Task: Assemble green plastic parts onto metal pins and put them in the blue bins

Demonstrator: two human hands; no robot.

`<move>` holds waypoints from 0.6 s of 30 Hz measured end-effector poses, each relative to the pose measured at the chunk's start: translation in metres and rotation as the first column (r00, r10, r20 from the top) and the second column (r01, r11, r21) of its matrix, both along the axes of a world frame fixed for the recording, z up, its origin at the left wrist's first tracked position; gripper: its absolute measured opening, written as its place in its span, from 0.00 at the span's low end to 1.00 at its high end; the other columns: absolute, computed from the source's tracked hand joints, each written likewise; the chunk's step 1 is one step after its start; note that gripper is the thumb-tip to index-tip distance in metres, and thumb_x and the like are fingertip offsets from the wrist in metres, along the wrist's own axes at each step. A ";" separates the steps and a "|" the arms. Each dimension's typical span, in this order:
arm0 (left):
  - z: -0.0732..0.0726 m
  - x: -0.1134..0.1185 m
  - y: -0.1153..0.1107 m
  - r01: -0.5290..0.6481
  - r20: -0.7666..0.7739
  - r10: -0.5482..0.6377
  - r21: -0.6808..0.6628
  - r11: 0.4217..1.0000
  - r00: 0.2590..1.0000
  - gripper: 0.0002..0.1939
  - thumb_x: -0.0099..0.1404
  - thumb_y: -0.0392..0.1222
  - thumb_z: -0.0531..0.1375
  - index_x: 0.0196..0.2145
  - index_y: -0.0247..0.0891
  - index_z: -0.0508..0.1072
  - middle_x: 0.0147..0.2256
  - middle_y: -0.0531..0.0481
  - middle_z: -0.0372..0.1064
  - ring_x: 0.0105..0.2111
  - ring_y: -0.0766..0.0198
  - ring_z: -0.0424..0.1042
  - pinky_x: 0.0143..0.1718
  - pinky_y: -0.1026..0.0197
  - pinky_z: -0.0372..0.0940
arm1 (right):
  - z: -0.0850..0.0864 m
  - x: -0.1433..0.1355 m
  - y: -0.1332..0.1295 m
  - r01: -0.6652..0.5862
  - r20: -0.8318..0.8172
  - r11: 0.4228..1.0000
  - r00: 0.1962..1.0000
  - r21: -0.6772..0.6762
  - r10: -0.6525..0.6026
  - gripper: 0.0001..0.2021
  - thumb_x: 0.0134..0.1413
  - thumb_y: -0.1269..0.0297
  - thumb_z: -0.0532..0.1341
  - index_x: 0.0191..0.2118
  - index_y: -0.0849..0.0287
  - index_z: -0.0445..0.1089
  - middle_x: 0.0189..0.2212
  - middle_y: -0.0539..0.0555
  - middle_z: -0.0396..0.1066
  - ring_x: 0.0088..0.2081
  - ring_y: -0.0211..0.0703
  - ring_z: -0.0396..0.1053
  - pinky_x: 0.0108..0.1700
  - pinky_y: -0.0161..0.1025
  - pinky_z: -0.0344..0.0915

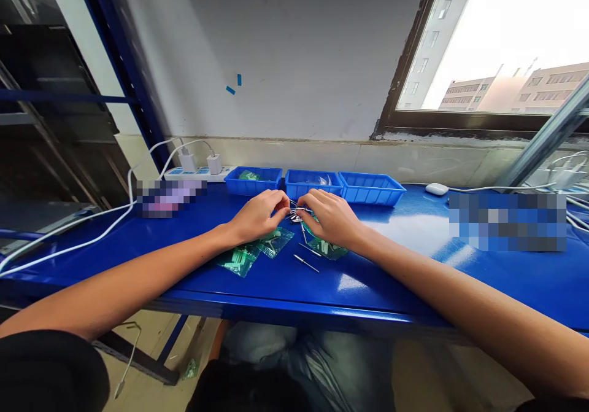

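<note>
My left hand and my right hand meet above the middle of the blue table, thumbs and fingers closed at a small bunch of silver blind rivets. How many rivets each hand grips is hidden by the fingers. A loose rivet lies on the table in front of the hands, with a couple more just beyond it. Small green-tinted plastic bags of pale pieces lie below my left hand. Another such bag is partly under my right hand.
Three blue bins stand in a row behind the hands; the left and middle ones hold bagged items. A power strip with chargers and white cables is at the left. A white earphone case sits at the right, near a blurred-out object.
</note>
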State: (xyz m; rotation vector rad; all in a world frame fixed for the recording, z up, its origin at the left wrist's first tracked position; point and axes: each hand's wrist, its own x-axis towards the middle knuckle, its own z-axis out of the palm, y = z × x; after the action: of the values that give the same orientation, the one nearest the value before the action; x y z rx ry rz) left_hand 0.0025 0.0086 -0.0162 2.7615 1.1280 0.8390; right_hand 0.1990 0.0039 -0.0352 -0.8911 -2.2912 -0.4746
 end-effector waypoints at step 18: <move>-0.001 0.000 0.000 0.030 0.027 -0.030 -0.009 1.000 0.999 0.06 0.64 0.41 0.52 0.34 0.36 0.64 0.32 0.50 0.64 0.32 0.64 0.64 0.30 0.62 0.59 | -0.001 -0.002 0.000 0.009 0.007 1.000 1.000 0.030 -0.009 0.11 0.61 0.64 0.49 0.35 0.61 0.67 0.31 0.55 0.68 0.32 0.40 0.63 0.35 0.38 0.58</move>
State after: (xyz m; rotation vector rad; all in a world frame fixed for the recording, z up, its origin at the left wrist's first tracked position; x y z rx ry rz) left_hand 0.0023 0.0089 -0.0168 2.7438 1.0805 0.8627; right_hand 0.1974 0.0044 -0.0357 -0.8866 -2.2814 -0.5156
